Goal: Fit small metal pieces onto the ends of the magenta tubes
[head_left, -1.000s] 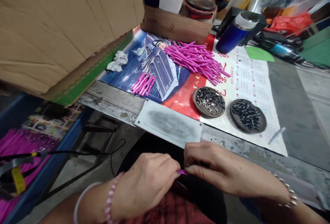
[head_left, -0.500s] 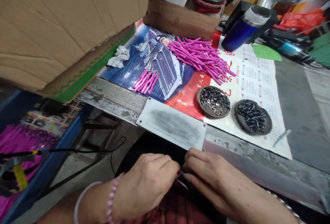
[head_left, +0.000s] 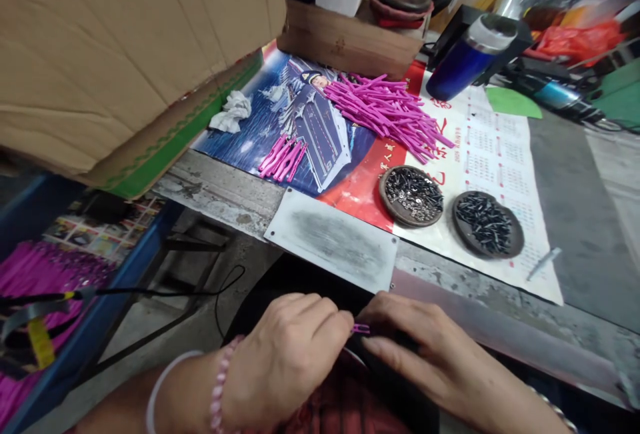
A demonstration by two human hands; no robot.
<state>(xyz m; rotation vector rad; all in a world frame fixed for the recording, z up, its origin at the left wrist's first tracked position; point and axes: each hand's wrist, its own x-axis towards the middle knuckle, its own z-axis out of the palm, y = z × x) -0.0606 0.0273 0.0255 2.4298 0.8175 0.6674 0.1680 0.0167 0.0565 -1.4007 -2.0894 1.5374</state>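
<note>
My left hand (head_left: 295,354) is closed in a pinch on a thin pink strip (head_left: 361,329), whose forked end sticks out past the fingertips toward the right. Just beside that end, my right hand (head_left: 420,347) has curled fingers, its thumb below the strip's tip; whatever it may hold is hidden. Both hands are over my lap, in front of the table edge. Ahead lies a pale metal plate (head_left: 333,237) with a dark smudged middle. Beyond it are a small group of pink strips (head_left: 283,159) and a big pile of pink strips (head_left: 387,114).
One round dish (head_left: 411,221) holds small metal and black parts; another dish (head_left: 517,237) has black pieces. A large cardboard box (head_left: 140,54) stands at left above a blue bin (head_left: 127,274) with more pink strips. A blue tumbler (head_left: 453,64) stands at the back right.
My hands have moved slightly apart at the fingertips, and the strip's forked end now shows between them. The view has shifted slightly.
</note>
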